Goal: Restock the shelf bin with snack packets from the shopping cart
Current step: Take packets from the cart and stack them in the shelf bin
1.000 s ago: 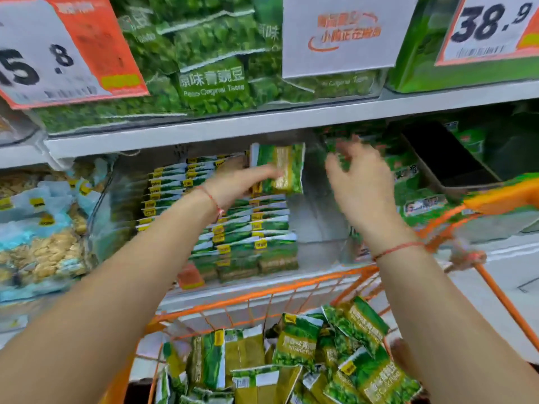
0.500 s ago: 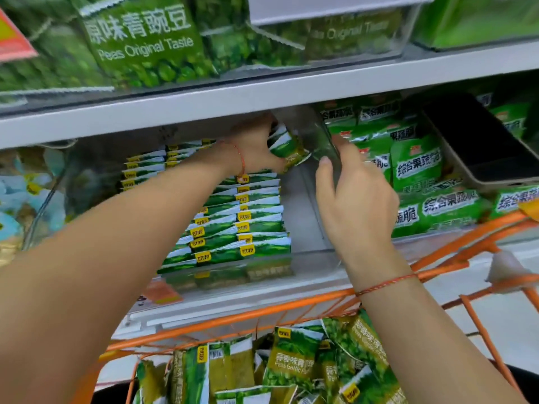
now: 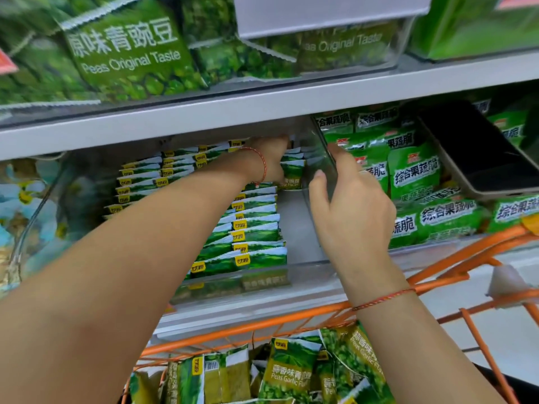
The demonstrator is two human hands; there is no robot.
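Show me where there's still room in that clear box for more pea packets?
The bare patch is the bin floor, between the stacked garlic pea packets and the clear right wall that the right hand touches. The left hand is putting a packet at the back of it. The bin's left and middle are crowded.

A grey shelf (image 3: 262, 112) carries a clear bin (image 3: 291, 275) of stacked green packets (image 3: 256, 237) — beside it, on the right, larger green bags (image 3: 414, 173) (piled loosely).
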